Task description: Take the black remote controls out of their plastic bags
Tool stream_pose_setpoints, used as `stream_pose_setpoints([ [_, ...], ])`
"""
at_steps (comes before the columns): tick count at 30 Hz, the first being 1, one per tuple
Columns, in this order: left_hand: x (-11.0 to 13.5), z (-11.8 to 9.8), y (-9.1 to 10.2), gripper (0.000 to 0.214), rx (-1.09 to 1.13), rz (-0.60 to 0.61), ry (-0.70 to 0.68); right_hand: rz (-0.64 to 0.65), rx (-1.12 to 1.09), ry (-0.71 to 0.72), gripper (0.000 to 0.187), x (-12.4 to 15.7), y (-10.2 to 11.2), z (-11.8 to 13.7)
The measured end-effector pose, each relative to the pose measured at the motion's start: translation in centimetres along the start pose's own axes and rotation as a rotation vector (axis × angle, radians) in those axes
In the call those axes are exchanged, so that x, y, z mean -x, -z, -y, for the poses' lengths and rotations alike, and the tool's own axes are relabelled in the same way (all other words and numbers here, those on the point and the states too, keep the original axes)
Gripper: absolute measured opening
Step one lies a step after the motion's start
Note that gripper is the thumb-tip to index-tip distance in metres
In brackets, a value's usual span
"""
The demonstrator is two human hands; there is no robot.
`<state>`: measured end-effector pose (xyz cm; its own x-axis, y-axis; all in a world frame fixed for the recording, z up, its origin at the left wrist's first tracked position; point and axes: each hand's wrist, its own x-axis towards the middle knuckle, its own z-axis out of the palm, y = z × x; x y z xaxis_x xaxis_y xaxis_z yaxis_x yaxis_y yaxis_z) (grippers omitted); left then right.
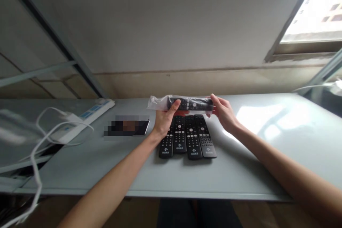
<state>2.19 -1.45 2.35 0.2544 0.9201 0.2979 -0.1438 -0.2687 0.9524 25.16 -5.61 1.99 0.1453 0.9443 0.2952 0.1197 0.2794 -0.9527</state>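
Note:
A black remote control [197,104] in a clear plastic bag [159,103] is held level above the table, its buttons facing me. My left hand [165,119] is closed around its left part, thumb on top, with loose bag sticking out past it on the left. The fingers of my right hand [223,110] pinch the right end of the bagged remote. Below lie several black remotes [194,144] side by side on the table, buttons up and without bags. The far ends of some are hidden behind my left hand and the bagged remote.
On the grey table [141,178], a flat dark device [140,127], partly blurred out, lies left of the remotes. A white power strip [88,115] with white cables [34,164] runs along the left side. A wall [171,82] stands behind, with a window [315,14] at upper right.

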Motion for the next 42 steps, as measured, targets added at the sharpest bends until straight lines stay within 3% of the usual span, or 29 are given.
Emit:
stream_pose_setpoints([
  [4, -0.4, 0.1, 0.4, 0.058, 0.113, -0.033, 0.069, 0.135, -0.271, -0.114, 0.054, 0.0, -0.3, -0.1],
  [7, -0.7, -0.2, 0.7, 0.069, 0.225, -0.056, 0.087, 0.163, -0.286, -0.117, 0.05, 0.2, -0.4, 0.0],
  [13, -0.8, -0.5, 0.7, 0.07, 0.388, -0.059, 0.103, -0.059, 0.232, 0.108, 0.056, 0.3, 0.2, 0.8],
  [15, -0.9, -0.4, 0.8, 0.064, 0.412, -0.071, 0.122, -0.161, 0.274, 0.196, 0.054, 0.3, 0.4, 1.3],
  [19, -1.1, -0.2, 1.4, 0.059, 0.454, -0.06, 0.186, -0.307, 0.135, 0.31, 0.035, 0.0, 0.6, 2.6],
  [24, -1.4, -0.1, 1.7, 0.059, 0.486, -0.034, 0.242, -0.18, -0.24, 0.225, 0.022, -0.3, 1.2, 4.2],
  [27, -1.4, -0.1, 1.6, 0.058, 0.484, -0.009, 0.229, -0.125, -0.318, 0.194, 0.017, -0.6, 1.6, 5.0],
  [32, -1.1, -0.2, 1.4, 0.056, 0.451, 0.038, 0.218, -0.212, -0.152, 0.285, 0.015, -1.1, 1.7, 7.4],
  [38, -0.9, -0.4, 1.6, 0.056, 0.467, 0.097, 0.211, -0.222, 0.082, 0.516, 0.008, -2.6, 1.3, 11.5],
  [42, -0.8, -0.5, 1.6, 0.06, 0.467, 0.172, 0.247, -0.241, 0.117, 0.535, 0.01, -3.8, 1.0, 13.1],
])
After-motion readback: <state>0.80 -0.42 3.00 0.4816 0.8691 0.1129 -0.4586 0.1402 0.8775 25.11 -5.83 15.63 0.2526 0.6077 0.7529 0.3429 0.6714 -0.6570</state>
